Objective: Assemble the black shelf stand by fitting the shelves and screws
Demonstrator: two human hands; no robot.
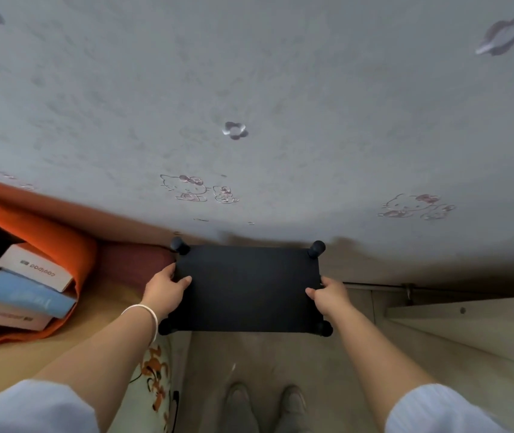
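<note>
Grey wall with little cat drawings fills the space behind the black shelf (247,287), and the shelf is the thing to watch. It is a flat black board with a round black knob at each corner. One far knob (316,247) sits at the back right corner of the shelf and another far knob (180,245) sits at the back left corner. The two near knobs peek out at the front corners. The left hand (165,287) grips the left edge of the shelf, with the thumb on top and the fingers curled under. The right hand (329,295) grips the right edge of the shelf the same way. Holding both sides keeps the shelf flat and steady, so it does not tip. The shelf is held up in the air in front of the person, close to the wall. Below the shelf, two feet in grey shoes (266,404) stand on the floor. To the left of the shelf there is an orange bag (71,242) with boxes (30,285) in it. To the right of the shelf there is a pale wooden ledge (468,310). I think the shelf with its knobs is being carried or lined up over the place where it will go. No screws or poles can be seen, so I cannot tell how much of the stand is built.
</note>
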